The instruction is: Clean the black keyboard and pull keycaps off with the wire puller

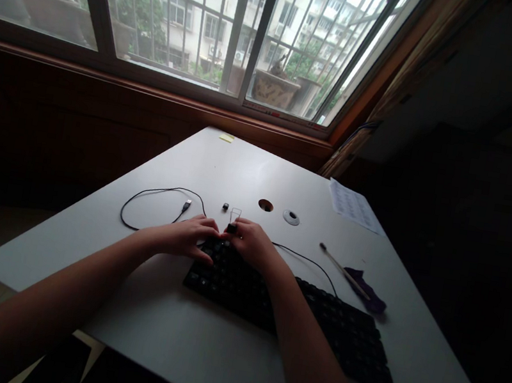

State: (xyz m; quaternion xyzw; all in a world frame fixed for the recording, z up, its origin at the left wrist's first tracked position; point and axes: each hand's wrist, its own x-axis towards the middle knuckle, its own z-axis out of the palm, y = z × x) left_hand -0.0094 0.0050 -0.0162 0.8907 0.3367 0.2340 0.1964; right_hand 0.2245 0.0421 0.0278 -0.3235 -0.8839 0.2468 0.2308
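Note:
A black keyboard [250, 291] lies at a slant on the white table. My left hand [190, 237] rests over its far left corner, thumb spread from the fingers and lying on the keys. Just right of it, my right hand [252, 243] pinches a wire keycap puller [235, 214], whose thin wire loop points up and away. At the loop's lower end, between the fingertips, is a small black block [231, 228]; whether it is a handle or a keycap I cannot tell. Beyond my hands sits a loose black keycap [225, 207].
A black cable [140, 188] with a USB plug [186, 205] curls at left. A brush [345, 272] lies on a purple cloth [367, 290] at right. Farther back are a cable hole [265, 205], its grey ring cover [291, 217], a printed sheet [353, 205] and a yellow note [226, 137].

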